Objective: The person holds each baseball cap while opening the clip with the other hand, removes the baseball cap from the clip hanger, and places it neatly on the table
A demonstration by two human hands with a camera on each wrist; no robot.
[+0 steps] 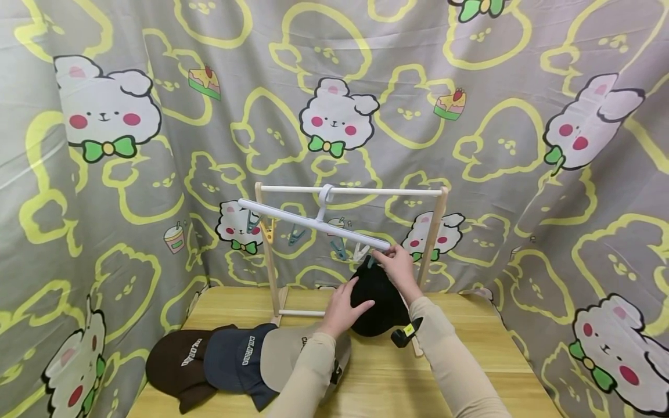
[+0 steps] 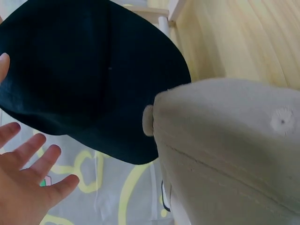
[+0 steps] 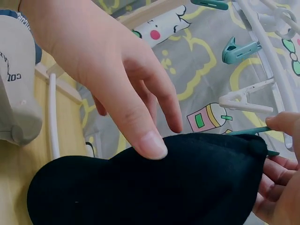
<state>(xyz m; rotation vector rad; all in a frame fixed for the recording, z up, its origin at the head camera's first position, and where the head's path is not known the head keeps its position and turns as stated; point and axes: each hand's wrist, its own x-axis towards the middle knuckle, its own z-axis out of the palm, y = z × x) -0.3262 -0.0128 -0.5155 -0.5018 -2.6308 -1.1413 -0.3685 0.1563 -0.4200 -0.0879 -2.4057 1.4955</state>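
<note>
Three caps [image 1: 240, 360] lie at the table's [image 1: 376, 377] front left edge. The left hand [image 1: 342, 310], fingers straight, steadies the black cap [image 1: 376, 302] under the white hanger [image 1: 313, 223]. The right hand [image 1: 399, 270] pinches a green clip [image 3: 248, 132] at the cap's top. It looks like the clipping step; next the clip must bite the cloth.

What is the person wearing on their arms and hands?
Both arms are covered by long, close-fitting beige sleeves down to the wrists. The left hand and right hand are bare, with no gloves. A small black device with a yellow-green label sits strapped by the right wrist.
</note>
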